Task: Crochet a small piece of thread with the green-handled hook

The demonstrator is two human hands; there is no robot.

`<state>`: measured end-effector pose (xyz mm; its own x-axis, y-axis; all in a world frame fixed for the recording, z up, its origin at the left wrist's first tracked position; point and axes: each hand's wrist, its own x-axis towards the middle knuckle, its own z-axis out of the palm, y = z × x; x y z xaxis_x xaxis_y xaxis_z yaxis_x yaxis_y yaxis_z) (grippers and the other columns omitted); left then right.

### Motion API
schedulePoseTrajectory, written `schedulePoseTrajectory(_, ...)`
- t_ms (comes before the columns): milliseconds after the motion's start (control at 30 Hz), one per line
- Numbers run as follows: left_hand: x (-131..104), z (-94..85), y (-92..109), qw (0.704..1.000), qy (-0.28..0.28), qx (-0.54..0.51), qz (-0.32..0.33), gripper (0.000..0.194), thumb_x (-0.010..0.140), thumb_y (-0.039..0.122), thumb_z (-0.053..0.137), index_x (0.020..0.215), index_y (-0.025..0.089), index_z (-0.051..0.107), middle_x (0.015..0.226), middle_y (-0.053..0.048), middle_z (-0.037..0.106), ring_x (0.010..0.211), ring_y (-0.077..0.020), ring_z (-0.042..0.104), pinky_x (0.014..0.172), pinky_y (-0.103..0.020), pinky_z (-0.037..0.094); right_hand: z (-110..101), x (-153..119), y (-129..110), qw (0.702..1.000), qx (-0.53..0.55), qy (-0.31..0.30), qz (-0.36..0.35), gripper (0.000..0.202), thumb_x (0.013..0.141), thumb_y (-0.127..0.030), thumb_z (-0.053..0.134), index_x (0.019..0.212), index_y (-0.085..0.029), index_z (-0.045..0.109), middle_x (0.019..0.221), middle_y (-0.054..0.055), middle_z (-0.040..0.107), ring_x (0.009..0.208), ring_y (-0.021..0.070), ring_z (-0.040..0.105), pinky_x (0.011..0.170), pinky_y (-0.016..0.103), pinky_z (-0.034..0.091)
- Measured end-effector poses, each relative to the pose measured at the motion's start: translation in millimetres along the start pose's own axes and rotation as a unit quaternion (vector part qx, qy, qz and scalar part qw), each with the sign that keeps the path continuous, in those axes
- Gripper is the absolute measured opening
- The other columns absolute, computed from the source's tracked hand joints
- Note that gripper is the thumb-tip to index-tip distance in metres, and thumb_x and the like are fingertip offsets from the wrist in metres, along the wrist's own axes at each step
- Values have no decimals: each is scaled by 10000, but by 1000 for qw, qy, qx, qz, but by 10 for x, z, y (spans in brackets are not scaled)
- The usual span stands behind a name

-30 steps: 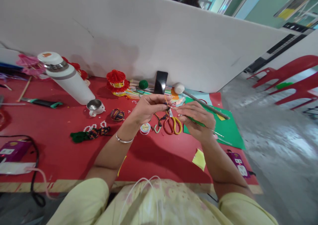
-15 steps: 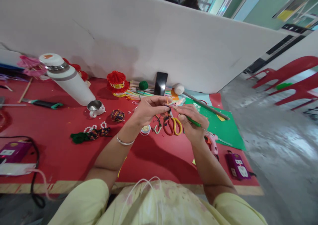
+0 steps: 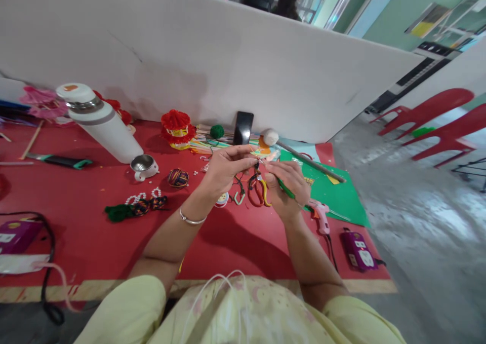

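Observation:
My right hand (image 3: 287, 184) is closed around the green handle of a crochet hook (image 3: 285, 188), whose thin tip points at the fingers of my left hand. My left hand (image 3: 230, 167), with a silver bangle at its wrist, pinches a small piece of dark yarn (image 3: 257, 166); its details are too small to make out. Below the fingers lie scissors (image 3: 261, 192) with red and yellow handles. Beside them are a pale green hook-shaped piece (image 3: 239, 198) and a small white round container (image 3: 222, 199), partly hidden by my left hand.
Left of my hands are a multicoloured yarn ball (image 3: 178, 178), a steel cup (image 3: 144, 167), a white flask (image 3: 104, 126) and a beaded yarn piece (image 3: 138, 206). A phone (image 3: 243, 127) leans against the white partition (image 3: 228, 60). To the right lie a pink glue gun (image 3: 321, 215) and a purple box (image 3: 359, 251).
My right hand has shifted slightly left and turned, with the crochet hook pointing more steeply toward my left fingers. The view has shifted a little, and more of the glue gun shows.

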<state>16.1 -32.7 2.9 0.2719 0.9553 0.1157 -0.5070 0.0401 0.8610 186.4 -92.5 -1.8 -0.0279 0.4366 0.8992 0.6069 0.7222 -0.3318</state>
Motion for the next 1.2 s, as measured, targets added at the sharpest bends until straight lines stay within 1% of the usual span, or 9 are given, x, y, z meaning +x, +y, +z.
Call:
schedulePoseTrajectory(167,-20,31,-3,999,13,7,43,409,625,263,993,1010,201,869,822,-23,810,754,-142,732,724,-270,585,55,-14,-48,998,-46,24,-45,310,924,-156,765,1183,-325,796,1070,36,889,929,251,839,846,456,660)
schedulePoseTrajectory(300,-32,3,35,1000,-20,-17,4,441,608,247,995,1026,189,868,763,-11,784,653,-113,691,653,-248,566,5,42,-136,999,18,8,42,185,974,-213,723,1105,-302,818,1039,35,884,943,246,830,891,466,653)
schedulePoseTrajectory(433,-50,16,13,992,24,66,108,388,659,203,934,1042,211,878,789,2,798,702,-117,708,692,-242,573,-2,92,-199,990,63,2,126,165,1009,-245,699,1085,-310,830,1018,21,873,956,220,809,915,435,642)
schedulePoseTrajectory(533,-68,75,-19,985,65,78,141,354,664,190,911,1016,212,878,798,5,805,704,-119,706,688,-241,575,110,41,-204,997,29,29,61,212,982,-210,736,1134,-330,823,1053,19,874,963,218,803,903,426,645)
schedulePoseTrajectory(667,-92,130,24,997,28,-63,43,359,616,221,967,960,201,866,721,15,778,613,-88,675,608,-198,548,365,-101,-193,991,-73,107,-24,366,959,-184,758,1273,-372,778,1189,25,862,1059,246,789,947,468,638)
schedulePoseTrajectory(767,-102,95,136,991,0,-128,-41,387,565,197,1000,927,186,865,730,1,790,610,-86,693,587,-175,542,453,-142,-165,990,-29,136,-22,376,970,-178,749,1290,-375,772,1192,27,864,1062,242,790,944,471,629)
schedulePoseTrajectory(967,-81,-47,297,986,-51,-99,-123,392,545,161,992,918,155,872,686,-19,780,509,-93,655,510,-191,524,107,-4,29,994,101,11,-31,269,992,-350,743,1252,-395,798,1148,16,879,1005,255,817,931,502,627)
schedulePoseTrajectory(1033,-72,-60,297,986,-53,-93,-127,382,540,148,983,905,158,872,681,-15,776,500,-89,646,500,-189,512,-51,51,85,994,84,-44,-49,319,971,-326,771,1279,-407,788,1197,10,873,1034,254,806,940,498,626)
schedulePoseTrajectory(1200,-80,-37,262,987,-52,-61,-139,351,551,136,933,895,156,870,652,-8,753,484,-85,612,488,-200,475,-266,113,103,989,69,-99,-88,444,947,-254,798,1356,-419,745,1221,-5,868,1057,243,790,942,480,634)
